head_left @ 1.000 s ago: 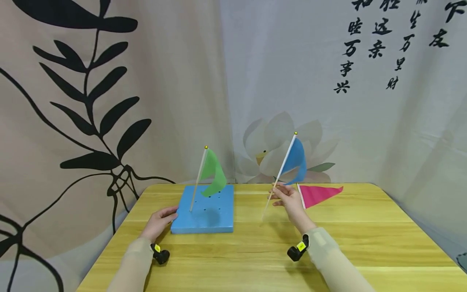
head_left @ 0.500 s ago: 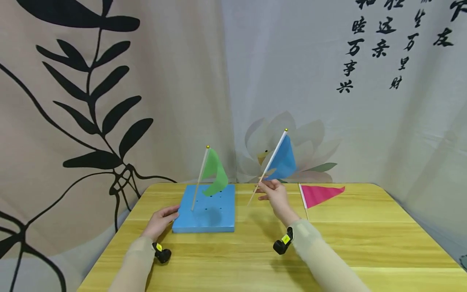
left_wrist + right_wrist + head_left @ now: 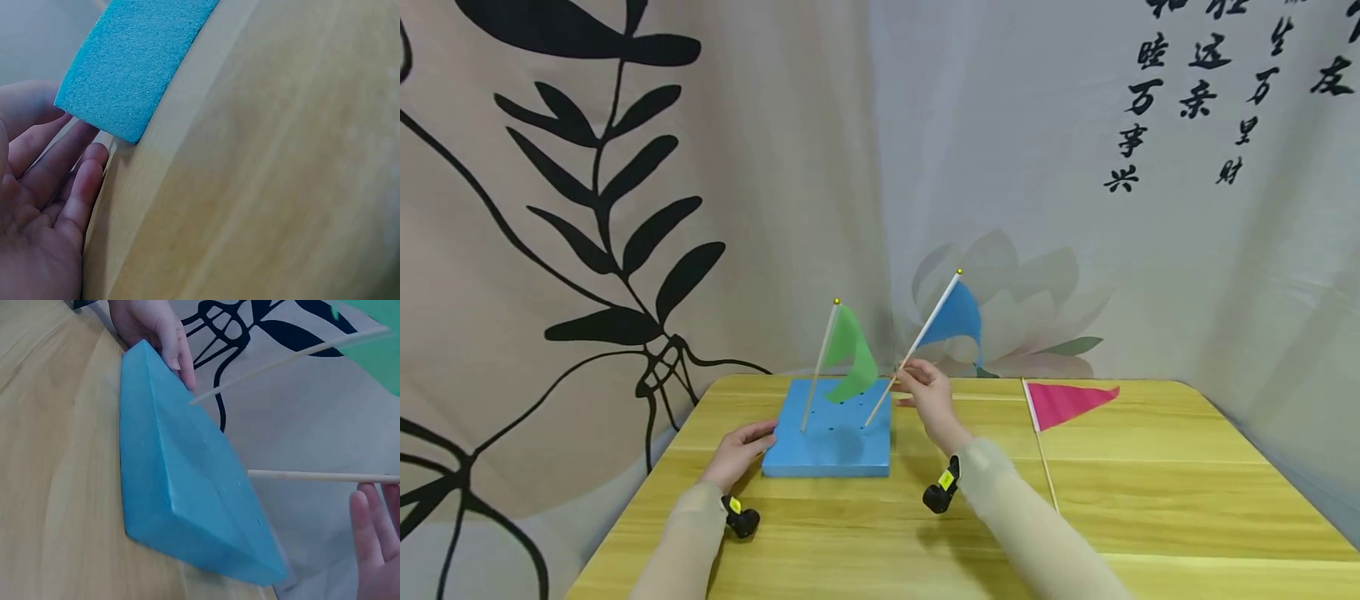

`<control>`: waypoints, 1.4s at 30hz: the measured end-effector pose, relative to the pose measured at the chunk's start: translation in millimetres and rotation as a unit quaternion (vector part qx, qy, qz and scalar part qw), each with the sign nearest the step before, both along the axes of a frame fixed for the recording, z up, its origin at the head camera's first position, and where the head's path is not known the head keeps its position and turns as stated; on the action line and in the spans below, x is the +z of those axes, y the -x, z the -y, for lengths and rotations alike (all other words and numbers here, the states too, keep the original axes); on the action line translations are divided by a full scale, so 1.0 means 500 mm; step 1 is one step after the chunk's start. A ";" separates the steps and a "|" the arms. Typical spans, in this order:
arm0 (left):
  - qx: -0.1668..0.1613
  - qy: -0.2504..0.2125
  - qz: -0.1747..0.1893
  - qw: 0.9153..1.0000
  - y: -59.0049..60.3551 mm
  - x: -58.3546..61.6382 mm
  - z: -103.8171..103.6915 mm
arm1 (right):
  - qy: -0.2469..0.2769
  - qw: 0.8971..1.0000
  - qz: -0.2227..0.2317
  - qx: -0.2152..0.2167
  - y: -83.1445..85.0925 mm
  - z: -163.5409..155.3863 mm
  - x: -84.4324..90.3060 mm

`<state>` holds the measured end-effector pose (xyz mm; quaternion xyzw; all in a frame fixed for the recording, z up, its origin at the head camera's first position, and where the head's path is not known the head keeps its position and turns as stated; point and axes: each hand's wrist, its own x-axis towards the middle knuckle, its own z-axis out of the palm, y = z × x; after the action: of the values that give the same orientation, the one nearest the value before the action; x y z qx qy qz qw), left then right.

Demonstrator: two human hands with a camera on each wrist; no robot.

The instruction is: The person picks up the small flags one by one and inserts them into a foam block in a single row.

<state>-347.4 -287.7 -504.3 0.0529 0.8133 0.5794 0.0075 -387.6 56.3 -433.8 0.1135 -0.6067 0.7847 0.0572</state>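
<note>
A blue foam block [image 3: 808, 458] with small holes in its top lies flat on the table. My left hand [image 3: 737, 454] rests at its left edge, fingers fairly straight, thumb at the upper edge in the left wrist view. A green flag [image 3: 844, 354] stands in the block, leaning slightly right. My right hand [image 3: 928, 400] pinches the thin wooden stick of a blue flag [image 3: 955, 317] between thumb and fingers. That stick [image 3: 312, 477] slants down to the left, its lower tip at the block's top among the holes.
A pink flag [image 3: 1067, 404] lies on the wooden table [image 3: 1187, 492] to the right, its stick partly behind my right sleeve. Behind the table hangs a pale curtain [image 3: 797, 208] with plant prints and black characters. A small black camera sits on each wrist.
My right hand has carried the blue flag leftward from beside the pink flag, and its stick's tip has come over the foam block. My left hand stays at the block's edge.
</note>
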 end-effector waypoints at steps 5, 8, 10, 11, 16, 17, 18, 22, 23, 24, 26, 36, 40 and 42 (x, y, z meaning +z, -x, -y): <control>0.002 -0.005 -0.001 1.000 -0.001 0.001 -0.005 | 0.004 1.000 0.002 0.000 0.006 0.033 -0.001; 0.004 -0.002 -0.004 1.000 -0.006 0.004 -0.012 | 0.005 1.000 0.004 -0.005 0.006 0.051 -0.002; 0.003 -0.003 -0.004 1.000 -0.009 0.004 -0.016 | 0.000 1.000 0.005 -0.009 0.004 0.061 -0.003; 0.004 -0.002 -0.003 1.000 -0.011 0.004 -0.018 | -0.001 1.000 0.006 -0.009 0.004 0.066 -0.004; 0.011 -0.005 -0.001 1.000 -0.013 0.003 -0.021 | -0.014 1.000 0.009 -0.013 0.002 0.089 -0.008; 0.012 -0.004 -0.001 1.000 -0.013 0.003 -0.020 | -0.015 1.000 0.009 -0.013 0.002 0.092 -0.009; 0.013 -0.006 0.000 1.000 -0.013 0.003 -0.020 | -0.019 1.000 0.010 -0.014 0.002 0.096 -0.009; 0.013 -0.002 -0.002 1.000 -0.014 0.004 -0.018 | -0.018 1.000 0.021 -0.012 0.006 0.107 -0.012; 0.012 -0.001 -0.002 1.000 -0.014 0.005 -0.018 | -0.018 1.000 0.023 -0.011 0.007 0.110 -0.012; 0.011 -0.001 -0.002 1.000 -0.015 0.006 -0.019 | -0.018 0.999 0.026 -0.010 0.008 0.112 -0.013; 0.011 -0.001 -0.001 1.000 -0.016 0.008 -0.020 | -0.026 0.999 0.022 -0.011 0.009 0.116 -0.014; 0.019 -0.006 0.000 1.000 -0.015 0.013 -0.019 | -0.091 0.995 0.013 -0.031 0.007 0.137 -0.009; 0.021 -0.010 -0.001 1.000 -0.012 0.012 -0.017 | -0.094 0.995 0.007 -0.023 0.010 0.142 -0.009; 0.021 -0.012 -0.001 1.000 -0.012 0.012 -0.015 | -0.098 0.995 0.004 -0.019 0.012 0.144 -0.008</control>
<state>-341.7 -280.2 -498.3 0.0369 0.8070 0.5894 -0.0060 -393.8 -15.8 -437.9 0.1043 -0.6831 0.7205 0.0580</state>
